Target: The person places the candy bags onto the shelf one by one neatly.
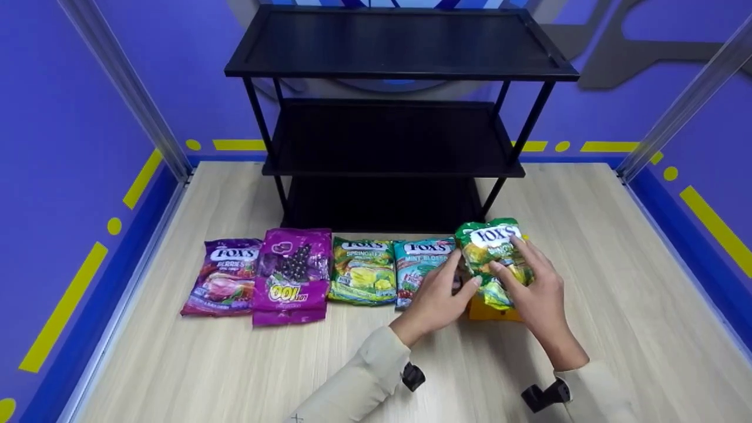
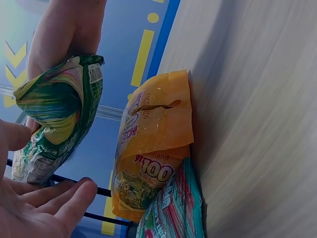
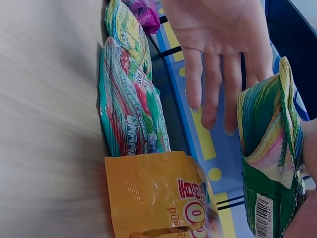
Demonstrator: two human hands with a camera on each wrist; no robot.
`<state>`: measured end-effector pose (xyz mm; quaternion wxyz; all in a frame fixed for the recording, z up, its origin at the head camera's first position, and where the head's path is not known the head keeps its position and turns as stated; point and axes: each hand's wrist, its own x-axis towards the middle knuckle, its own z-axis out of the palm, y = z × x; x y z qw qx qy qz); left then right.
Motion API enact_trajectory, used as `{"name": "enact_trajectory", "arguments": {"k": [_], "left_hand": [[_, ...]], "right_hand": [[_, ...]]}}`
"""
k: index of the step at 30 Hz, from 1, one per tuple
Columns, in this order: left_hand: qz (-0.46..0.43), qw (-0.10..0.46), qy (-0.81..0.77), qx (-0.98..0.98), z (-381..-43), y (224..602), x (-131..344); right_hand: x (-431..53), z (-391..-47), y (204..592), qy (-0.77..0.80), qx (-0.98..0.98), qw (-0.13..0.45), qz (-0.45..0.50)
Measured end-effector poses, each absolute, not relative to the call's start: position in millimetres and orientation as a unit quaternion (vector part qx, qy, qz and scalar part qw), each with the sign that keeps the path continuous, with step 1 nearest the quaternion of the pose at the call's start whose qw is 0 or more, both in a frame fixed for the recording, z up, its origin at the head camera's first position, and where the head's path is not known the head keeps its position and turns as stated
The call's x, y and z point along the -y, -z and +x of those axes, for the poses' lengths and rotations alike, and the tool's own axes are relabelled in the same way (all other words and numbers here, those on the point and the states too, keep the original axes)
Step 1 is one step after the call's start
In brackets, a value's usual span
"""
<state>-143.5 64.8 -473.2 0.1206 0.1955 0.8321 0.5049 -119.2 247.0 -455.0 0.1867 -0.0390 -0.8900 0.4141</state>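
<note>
A green FOX'S candy bag (image 1: pixel 492 261) is raised over the table, gripped by my right hand (image 1: pixel 541 296) with the thumb across its front and fingers at its right edge. My left hand (image 1: pixel 436 301) is beside the bag's left edge. In the right wrist view, the left hand's fingers (image 3: pixel 212 84) are stretched out, tips close to the bag. Under the raised bag lies an orange candy bag (image 2: pixel 156 114), mostly hidden in the head view. Just left of it, a teal FOX'S mint bag (image 1: pixel 414 273) is partly covered by the left hand.
Further left in the row are a yellow-green FOX'S bag (image 1: pixel 363 273), a purple candy bag (image 1: pixel 294 299) and a dark purple FOX'S berries bag (image 1: pixel 226 282). Behind them stands a black three-tier shelf (image 1: pixel 393 138). Blue walls (image 1: pixel 76 117) enclose the wooden table (image 1: pixel 205 364).
</note>
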Motion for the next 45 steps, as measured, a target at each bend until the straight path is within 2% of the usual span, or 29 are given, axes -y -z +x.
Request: {"name": "enact_trajectory", "arguments": {"k": [8,15,29,35,45], "left_hand": [[0.169,0.152,-0.577,-0.784,-144.6,476.6,-65.3],[0.165,0.142,-0.605,-0.766,-143.9,476.0,-66.2],[0.112,0.12,-0.664,-0.729,-141.7,475.0,-65.3],[0.117,0.106,-0.668,-0.727,-141.9,476.0,-60.4],[0.116,0.138,-0.702,-0.689,-142.8,472.0,-54.6]], "right_hand": [[-243.8,-118.6,453.9,-0.43,0.89,0.149,-0.04],[-239.1,-118.4,455.4,-0.428,0.892,0.144,-0.032],[-226.0,-117.6,455.7,-0.417,0.892,0.174,-0.016],[-223.6,-117.7,455.0,-0.419,0.891,0.177,-0.012],[-224.7,-119.6,452.6,-0.419,0.893,0.163,-0.008]]}}
